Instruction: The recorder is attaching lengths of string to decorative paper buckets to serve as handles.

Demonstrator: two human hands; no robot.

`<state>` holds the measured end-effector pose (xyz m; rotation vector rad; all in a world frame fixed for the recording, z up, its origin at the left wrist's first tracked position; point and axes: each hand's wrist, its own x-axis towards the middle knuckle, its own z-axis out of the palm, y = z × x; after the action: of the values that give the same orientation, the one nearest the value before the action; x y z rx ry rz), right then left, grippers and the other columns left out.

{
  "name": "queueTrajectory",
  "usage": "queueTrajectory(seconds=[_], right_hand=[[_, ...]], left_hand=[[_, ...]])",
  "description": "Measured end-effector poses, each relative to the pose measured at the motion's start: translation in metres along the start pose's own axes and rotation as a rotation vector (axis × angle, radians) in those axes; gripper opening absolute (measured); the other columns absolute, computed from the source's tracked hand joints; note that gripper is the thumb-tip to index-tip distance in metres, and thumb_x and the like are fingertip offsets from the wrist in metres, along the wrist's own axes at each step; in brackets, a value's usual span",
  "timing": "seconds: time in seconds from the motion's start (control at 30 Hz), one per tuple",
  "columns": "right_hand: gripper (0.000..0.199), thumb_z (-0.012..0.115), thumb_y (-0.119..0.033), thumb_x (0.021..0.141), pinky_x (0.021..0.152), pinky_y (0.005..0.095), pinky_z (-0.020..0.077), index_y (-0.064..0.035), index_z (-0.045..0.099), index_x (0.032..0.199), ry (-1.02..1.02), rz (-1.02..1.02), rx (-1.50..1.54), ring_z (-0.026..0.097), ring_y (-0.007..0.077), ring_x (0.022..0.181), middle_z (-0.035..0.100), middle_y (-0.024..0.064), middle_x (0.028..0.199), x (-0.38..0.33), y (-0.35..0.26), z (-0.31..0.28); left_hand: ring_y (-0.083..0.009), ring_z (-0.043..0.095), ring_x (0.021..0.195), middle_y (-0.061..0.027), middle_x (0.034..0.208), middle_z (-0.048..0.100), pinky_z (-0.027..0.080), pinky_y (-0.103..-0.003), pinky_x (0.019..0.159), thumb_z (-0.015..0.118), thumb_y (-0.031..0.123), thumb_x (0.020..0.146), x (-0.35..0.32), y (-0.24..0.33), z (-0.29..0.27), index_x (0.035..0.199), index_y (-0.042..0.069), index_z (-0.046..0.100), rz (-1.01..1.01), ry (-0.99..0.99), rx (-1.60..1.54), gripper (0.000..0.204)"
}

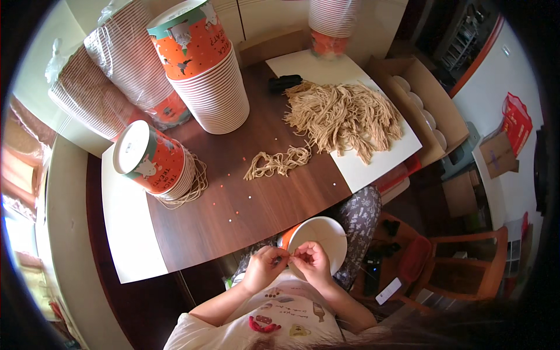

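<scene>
Pinching at the rim of a white paper cup (321, 236) held in the lap, just off the near edge of the brown table (256, 198): left hand (263, 267) and right hand (312, 261), fingertips closed together at the cup's edge; whether a string lies between them is too small to tell. The cup is orange outside, white inside, mouth turned up toward the camera.

On the table:
- Small loose bundle of tan strings (279, 163), middle of the table.
- Large heap of tan strings (341, 116) on a white sheet (373, 163), far right corner.
- Tall stack of orange-and-white cups (201, 64), far edge.
- Shorter stack lying on its side (151, 160) at the left edge, strings under it.
- Wrapped cup stacks (111, 76), far left corner.
- Open cardboard box (420, 99) beside the right edge.
</scene>
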<state>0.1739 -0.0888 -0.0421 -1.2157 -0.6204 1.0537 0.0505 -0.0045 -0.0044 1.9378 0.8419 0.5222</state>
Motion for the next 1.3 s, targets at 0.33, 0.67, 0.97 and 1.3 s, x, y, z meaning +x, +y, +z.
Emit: queueTrajectory(seconds=[0.33, 0.67, 0.97, 1.3], right_hand=[[0.024, 0.063, 0.000, 0.074, 0.054, 0.0180, 0.0407, -0.0028, 0.049, 0.092, 0.005, -0.100, -0.267, 0.052, 0.0037, 0.063, 0.059, 0.0015, 0.077, -0.002, -0.002, -0.002], [0.019, 0.064, -0.001, 0.072, 0.051, 0.0191, 0.0408, -0.0039, 0.052, 0.086, 0.008, -0.209, -0.350, 0.053, 0.0056, 0.060, 0.059, 0.0017, 0.074, 0.001, -0.011, -0.002], [0.024, 0.067, 0.000, 0.064, 0.069, 0.0299, 0.0445, -0.0051, 0.056, 0.085, -0.088, -0.498, -0.625, 0.053, 0.0213, 0.085, 0.054, 0.0064, 0.093, 0.003, -0.023, -0.011], [0.021, 0.074, -0.010, 0.063, 0.068, 0.0306, 0.0415, -0.0078, 0.061, 0.080, -0.058, -0.509, -0.676, 0.051, 0.0196, 0.082, 0.051, 0.0041, 0.087, 0.002, -0.019, -0.009]], left_hand=[[-0.0282, 0.055, 0.076, -0.0148, 0.082, 0.055, 0.045, -0.032, 0.067, 0.056, 0.003, 0.079, -0.004, -0.007, 0.004, 0.086, -0.002, 0.053, -0.009, -0.068, -0.069, 0.009], [-0.0068, 0.045, 0.069, 0.0035, 0.079, 0.049, 0.039, -0.020, 0.063, 0.051, 0.016, 0.087, -0.006, -0.014, 0.003, 0.091, 0.004, 0.054, -0.503, -0.303, -0.693, 0.012], [-0.0005, 0.035, 0.060, 0.0087, 0.073, 0.047, 0.029, -0.015, 0.053, 0.052, 0.022, 0.087, -0.006, -0.017, 0.002, 0.091, 0.010, 0.055, -0.644, -0.341, -0.867, 0.013], [-0.0003, 0.036, 0.061, 0.0086, 0.074, 0.047, 0.029, -0.016, 0.052, 0.053, 0.022, 0.087, -0.005, -0.015, 0.001, 0.090, 0.011, 0.055, -0.629, -0.348, -0.880, 0.012]])
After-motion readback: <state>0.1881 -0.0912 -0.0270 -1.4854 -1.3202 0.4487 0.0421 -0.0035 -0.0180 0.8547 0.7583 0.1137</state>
